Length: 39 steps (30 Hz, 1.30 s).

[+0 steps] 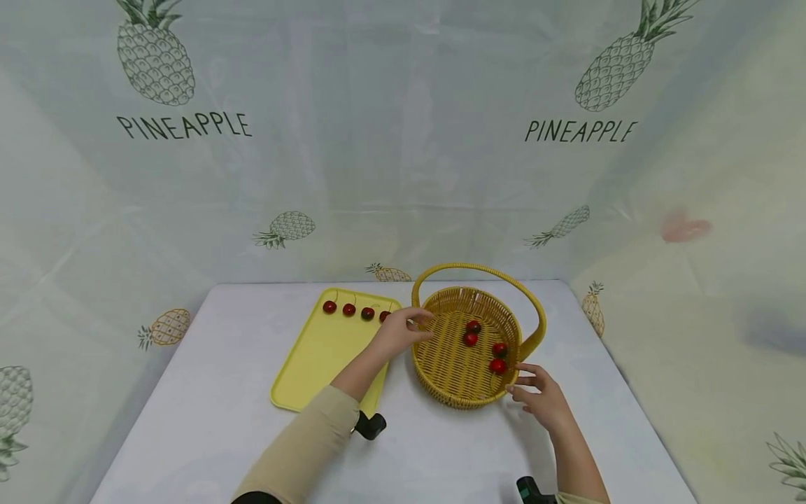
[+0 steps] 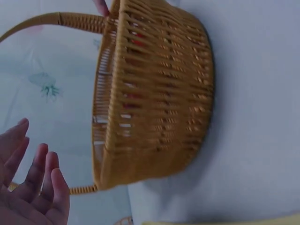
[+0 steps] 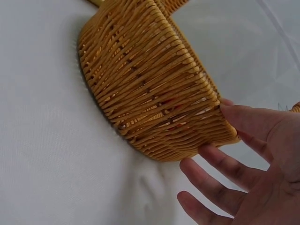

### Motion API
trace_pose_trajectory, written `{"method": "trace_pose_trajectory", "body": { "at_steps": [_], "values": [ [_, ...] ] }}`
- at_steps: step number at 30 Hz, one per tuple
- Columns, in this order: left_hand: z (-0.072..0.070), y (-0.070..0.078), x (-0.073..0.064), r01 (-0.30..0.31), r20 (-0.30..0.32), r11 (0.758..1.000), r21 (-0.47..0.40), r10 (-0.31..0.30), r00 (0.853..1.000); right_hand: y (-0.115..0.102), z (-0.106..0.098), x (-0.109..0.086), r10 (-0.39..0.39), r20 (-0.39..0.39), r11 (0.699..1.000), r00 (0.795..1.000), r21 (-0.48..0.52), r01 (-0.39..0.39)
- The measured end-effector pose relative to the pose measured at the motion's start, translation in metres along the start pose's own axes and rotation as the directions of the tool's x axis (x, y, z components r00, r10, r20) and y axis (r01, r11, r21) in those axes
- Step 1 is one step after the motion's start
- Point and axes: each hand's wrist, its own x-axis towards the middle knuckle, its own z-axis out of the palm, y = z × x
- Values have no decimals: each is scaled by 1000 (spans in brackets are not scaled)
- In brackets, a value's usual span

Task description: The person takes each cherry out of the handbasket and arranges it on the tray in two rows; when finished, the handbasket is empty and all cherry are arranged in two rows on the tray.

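A round yellow-brown wicker basket (image 1: 460, 404) with a tall arched handle (image 1: 478, 266) stands on the table, with several red cherries (image 1: 470, 339) inside, towards its right. My right hand (image 1: 541, 400) holds the basket's right rim; in the right wrist view its thumb (image 3: 248, 118) lies on the rim and the lower fingers spread outside the wall. My left hand (image 1: 403, 330) hovers by the basket's left rim and handle base, fingers apart, holding nothing. In the left wrist view the left hand's fingers (image 2: 37, 183) look relaxed beside the basket wall (image 2: 159, 93).
Left of the basket lies a yellow tray (image 1: 315, 364), partly under my left forearm. A row of several dark red cherries (image 1: 349, 309) lines its far edge. The white table (image 1: 189, 420) meets a pineapple-print backdrop (image 1: 390, 175) at the back.
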Motion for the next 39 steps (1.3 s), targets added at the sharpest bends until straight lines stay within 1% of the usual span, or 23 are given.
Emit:
{"method": "trace_pose_trajectory", "body": {
  "at_steps": [5,8,13,16,19,24,28,33,39],
  "values": [
    [15,10,11,-56,57,998,21,55,997,0,0,0,5,-4,1000,1000,-6,-5],
    [22,13,17,-63,88,998,22,61,994,-1,0,-1,4,-6,1000,1000,-3,-4],
    [32,11,30,-32,114,998,48,27,993,0,0,-1,-9,-1,1000,1000,8,9],
    [37,10,39,-16,135,996,91,4,991,0,1,-1,-6,-4,1000,1000,4,6],
    [41,13,48,-10,167,990,138,-14,986,1,1,-1,9,-16,1000,1000,0,-9],
    [47,17,61,-15,215,983,182,-25,976,-1,-1,-1,6,-8,1000,1000,2,-6],
    [51,16,68,7,238,982,189,-53,970,-3,-1,-1,3,-2,1000,1000,-2,-3],
    [56,12,76,24,275,980,200,-79,958,-3,0,0,-10,1,1000,1000,-19,10],
    [61,6,89,10,326,964,264,-98,940,-3,-1,-1,-18,2,1000,1000,-13,18]
  ]
}}
